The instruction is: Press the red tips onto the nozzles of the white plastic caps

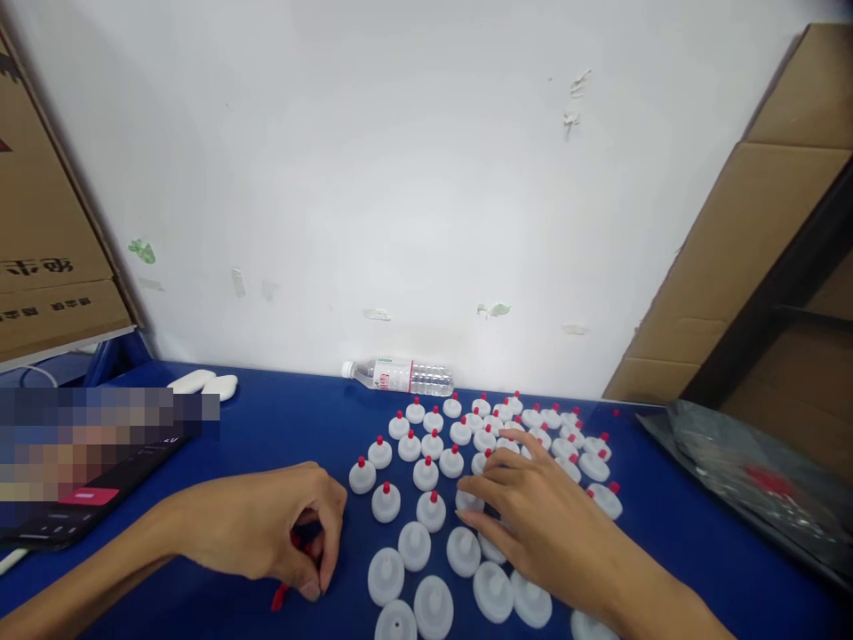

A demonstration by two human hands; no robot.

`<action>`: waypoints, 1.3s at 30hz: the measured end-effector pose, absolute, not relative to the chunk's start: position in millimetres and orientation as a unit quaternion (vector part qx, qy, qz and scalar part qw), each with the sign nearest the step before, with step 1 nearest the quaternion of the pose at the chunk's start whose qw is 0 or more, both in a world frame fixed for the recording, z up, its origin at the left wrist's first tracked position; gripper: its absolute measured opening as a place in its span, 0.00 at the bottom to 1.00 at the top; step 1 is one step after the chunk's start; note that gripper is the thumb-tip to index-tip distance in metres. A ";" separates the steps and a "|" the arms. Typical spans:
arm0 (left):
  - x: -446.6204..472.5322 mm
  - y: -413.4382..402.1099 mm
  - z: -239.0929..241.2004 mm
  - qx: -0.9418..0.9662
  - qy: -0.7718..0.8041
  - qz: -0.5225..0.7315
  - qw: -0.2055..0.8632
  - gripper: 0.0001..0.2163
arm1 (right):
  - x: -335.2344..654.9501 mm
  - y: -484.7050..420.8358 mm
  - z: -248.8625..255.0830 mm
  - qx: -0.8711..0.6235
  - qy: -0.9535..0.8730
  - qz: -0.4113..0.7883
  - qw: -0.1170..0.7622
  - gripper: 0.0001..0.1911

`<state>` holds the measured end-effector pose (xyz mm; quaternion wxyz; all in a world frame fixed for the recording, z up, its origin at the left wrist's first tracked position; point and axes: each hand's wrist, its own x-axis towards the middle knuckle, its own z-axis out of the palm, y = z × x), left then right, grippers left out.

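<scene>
My left hand (pixel 286 533) is curled down to the blue table, thumb and finger pinched together. Small red caps (pixel 278 597) show beneath it and through the gap in its fingers; whatever the pinch holds is hidden. Over the white parts reaches my right hand (pixel 526 498), its thumb and index finger closed around a round white nozzle lid (pixel 470 500), the other fingers stretched forward. Many similar lids with red tips (pixel 386 503) stand upright beyond and beside it. Nearer me, several white lids (pixel 414 546) show no red tip. Part of the group is covered by my right hand.
A clear plastic bottle (pixel 403 376) lies against the white wall (pixel 400 178). On the left are a tablet-like screen (pixel 86 498), white objects (pixel 219 388) and a cardboard box (pixel 53 222). A plastic bag (pixel 746 480) with red pieces lies right, below cardboard (pixel 726 258).
</scene>
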<state>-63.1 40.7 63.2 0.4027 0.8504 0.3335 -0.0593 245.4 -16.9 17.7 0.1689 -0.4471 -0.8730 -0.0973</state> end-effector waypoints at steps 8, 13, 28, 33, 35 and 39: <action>-63.9 40.3 65.7 0.847 0.375 -0.066 0.371 0.09 | 244.2 -17.7 16.0 -0.461 -0.873 -0.049 0.154 0.11; -64.9 40.0 69.4 0.844 0.395 -0.068 0.356 0.08 | 244.8 -17.8 10.6 -0.451 -0.878 -0.085 0.139 0.16; -52.7 33.0 61.1 0.878 0.362 0.158 0.269 0.09 | 238.1 -23.3 26.4 -0.401 -0.867 -0.161 0.246 0.13; -42.2 17.7 28.8 0.909 0.219 0.347 0.076 0.09 | 226.9 -30.2 26.0 -0.365 -0.869 -0.197 0.268 0.16; -38.9 11.8 21.3 0.914 0.203 0.351 0.030 0.11 | 222.3 -30.5 24.1 -0.358 -0.867 -0.208 0.276 0.19; -35.3 6.2 16.5 0.915 0.218 0.340 0.022 0.10 | 216.0 -31.0 22.1 -0.328 -0.873 -0.208 0.294 0.21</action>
